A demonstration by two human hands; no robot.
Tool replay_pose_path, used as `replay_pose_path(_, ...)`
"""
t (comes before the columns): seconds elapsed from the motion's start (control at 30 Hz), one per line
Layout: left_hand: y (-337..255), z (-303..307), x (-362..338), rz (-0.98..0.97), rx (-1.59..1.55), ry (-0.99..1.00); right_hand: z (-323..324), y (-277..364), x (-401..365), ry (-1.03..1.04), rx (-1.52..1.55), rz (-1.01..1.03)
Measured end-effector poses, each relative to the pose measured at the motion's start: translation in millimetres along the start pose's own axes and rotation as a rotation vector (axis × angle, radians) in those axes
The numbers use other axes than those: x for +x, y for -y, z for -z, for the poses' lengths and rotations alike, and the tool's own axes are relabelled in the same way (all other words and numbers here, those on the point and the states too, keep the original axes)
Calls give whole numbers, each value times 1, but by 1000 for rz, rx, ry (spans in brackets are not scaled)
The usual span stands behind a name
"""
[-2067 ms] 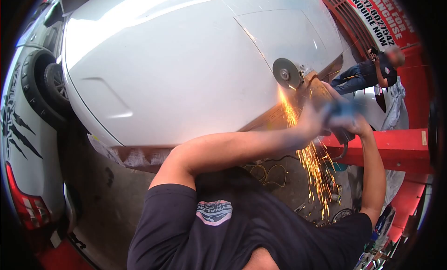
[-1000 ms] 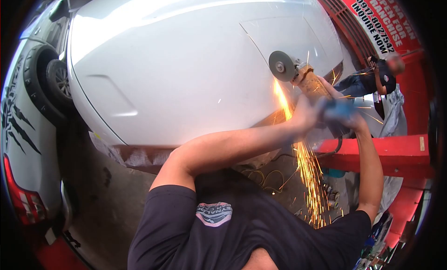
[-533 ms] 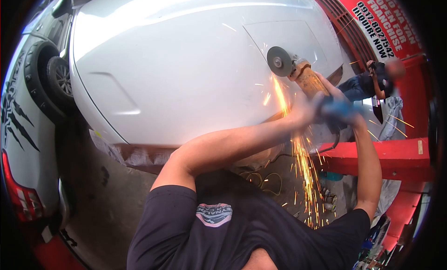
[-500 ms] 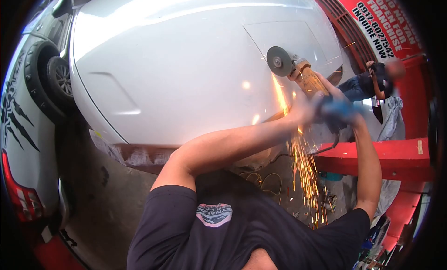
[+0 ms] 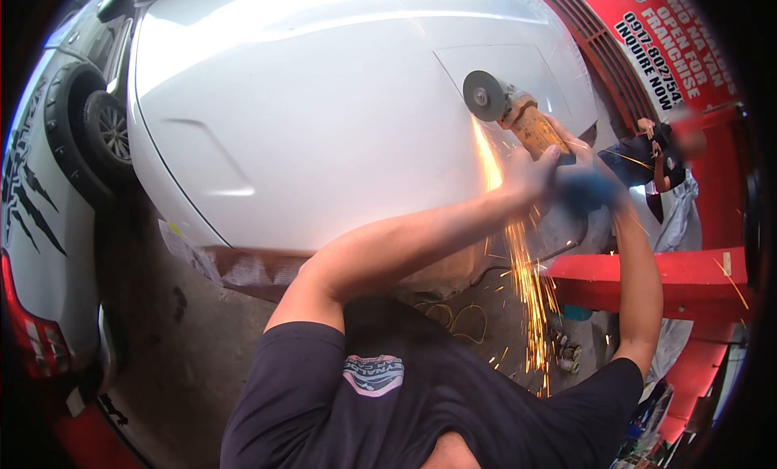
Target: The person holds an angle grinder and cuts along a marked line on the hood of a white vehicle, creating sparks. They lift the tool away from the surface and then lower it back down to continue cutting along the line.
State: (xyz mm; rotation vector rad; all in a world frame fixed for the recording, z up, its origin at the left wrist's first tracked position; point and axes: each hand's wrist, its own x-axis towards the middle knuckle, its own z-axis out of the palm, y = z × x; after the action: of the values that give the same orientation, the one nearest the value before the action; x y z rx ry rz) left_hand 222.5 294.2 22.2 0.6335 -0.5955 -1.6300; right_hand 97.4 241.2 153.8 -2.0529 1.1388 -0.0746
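Observation:
An angle grinder (image 5: 534,131) with a yellow-orange, worn body is held over the lower right part of a white vehicle panel (image 5: 324,121). Its dark disc (image 5: 484,96) points up and left, and orange sparks (image 5: 526,299) stream down from it. My left hand (image 5: 530,174) is closed around the near side of the grinder, partly blurred. Behind it my right hand (image 5: 587,174) grips the rear of the tool; something blue, blurred, covers part of it. A cable (image 5: 558,250) hangs below.
A silver vehicle (image 5: 40,178) with a black wheel (image 5: 107,125) stands at left. A red beam (image 5: 647,276) crosses at right. Another person (image 5: 660,153) is at upper right. Yellow cable (image 5: 469,323) lies on the floor (image 5: 186,348).
The camera view has shifted slightly, so the vehicles appear a little further right. The grinder has tilted a little, and the spark stream has changed shape. Both hands keep their hold.

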Motion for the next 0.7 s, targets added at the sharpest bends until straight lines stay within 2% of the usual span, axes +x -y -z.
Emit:
replay_pose_path(0.23,-14,5,2,-11,-30,-76,1,4,17,-33,-68,45)
replay_pose_path(0.33,-15,7,4,32,-59,-94,-1,3,20,-37,-41,-7)
replay_pose_path(0.53,-9,3,-2,-19,-65,-22,0,-5,11,-18,-13,45)
replay_pose_path(0.63,4,-2,-2,-73,-44,27,-2,2,-6,-11,41,-6)
replay_pose_path(0.7,10,-5,-8,-8,-30,54,-2,9,-16,39,73,-99)
